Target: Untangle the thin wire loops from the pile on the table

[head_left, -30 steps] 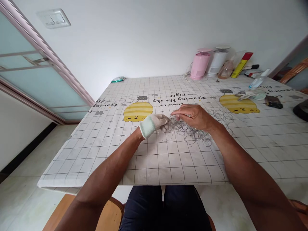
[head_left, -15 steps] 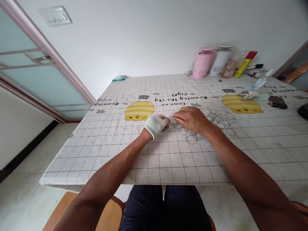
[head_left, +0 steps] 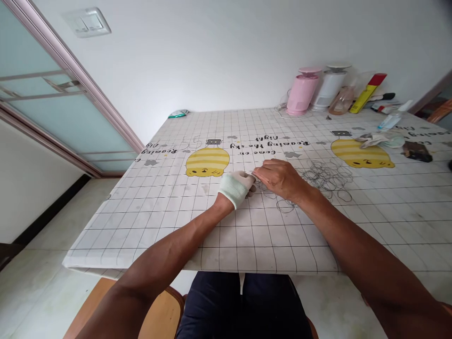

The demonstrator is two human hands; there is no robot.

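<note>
A loose tangle of thin grey wire (head_left: 326,178), full of curls and loops, lies on the checked tablecloth (head_left: 169,202). My left hand (head_left: 240,186), in a white glove with a pale green cuff, is closed with its fingertips pinched at the tangle's left end. Bare and also closed, my right hand (head_left: 277,176) pinches right beside the left fingertips and covers part of the loops. The fingertips nearly touch. What lies between them is too fine to see clearly, but strands run out from under both hands.
Toward the back right stand a pink cylinder (head_left: 302,92), a white cylinder (head_left: 329,87), a clear bottle (head_left: 342,100) and a yellow-red box (head_left: 368,93). A crumpled glove (head_left: 383,140), a small spray bottle (head_left: 393,117) and a dark object (head_left: 417,151) lie nearer. A green packet (head_left: 178,114) rests at the back left.
My left hand has moved slightly right and closer to my right hand, so the fingertips nearly meet. More of the wire tangle shows beyond my right wrist. The view has shifted slightly.
</note>
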